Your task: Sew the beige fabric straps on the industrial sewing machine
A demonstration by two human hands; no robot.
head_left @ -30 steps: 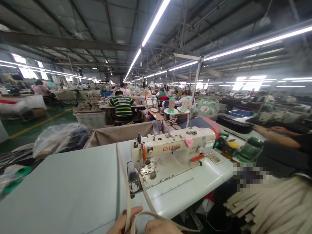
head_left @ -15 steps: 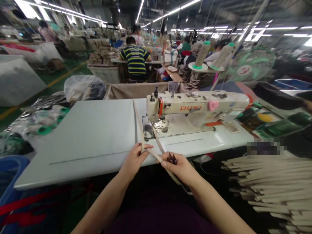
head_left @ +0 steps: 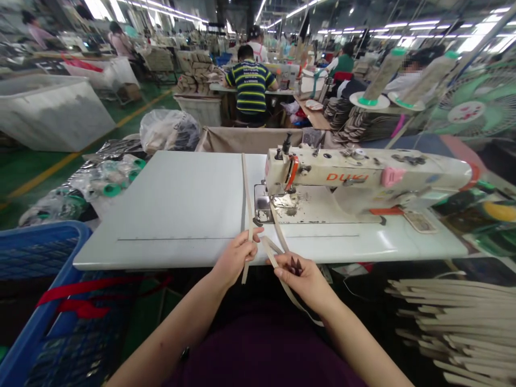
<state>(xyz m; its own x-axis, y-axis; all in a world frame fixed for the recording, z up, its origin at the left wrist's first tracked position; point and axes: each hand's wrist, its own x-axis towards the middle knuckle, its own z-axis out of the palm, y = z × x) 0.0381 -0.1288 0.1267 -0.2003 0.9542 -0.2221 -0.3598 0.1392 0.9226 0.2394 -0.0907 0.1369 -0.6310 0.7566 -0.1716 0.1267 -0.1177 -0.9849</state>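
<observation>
A long beige strap [head_left: 245,188] runs down the white sewing table [head_left: 181,209] from its far edge to me. My left hand [head_left: 237,255] pinches this strap at the table's near edge, and a short end hangs below the fingers. My right hand [head_left: 300,277] is closed on a second length of strap [head_left: 278,231] that comes from under the needle of the cream sewing machine [head_left: 363,177]. A small dark thread snipper [head_left: 296,264] sits in the same hand. More strap trails down past my right wrist.
A blue crate [head_left: 44,279] with red straps stands at lower left. A pile of beige straps [head_left: 455,317] lies at lower right. Plastic bags [head_left: 169,129] and green-capped spools sit beyond the table's left side. Thread cones [head_left: 382,75] and a fan [head_left: 471,107] rise behind the machine. People sit at benches farther back.
The camera has tilted down from the hall ceiling to the table and my arms. My left hand has let the strap's end slide out below its fingers; the right hand keeps its hold.
</observation>
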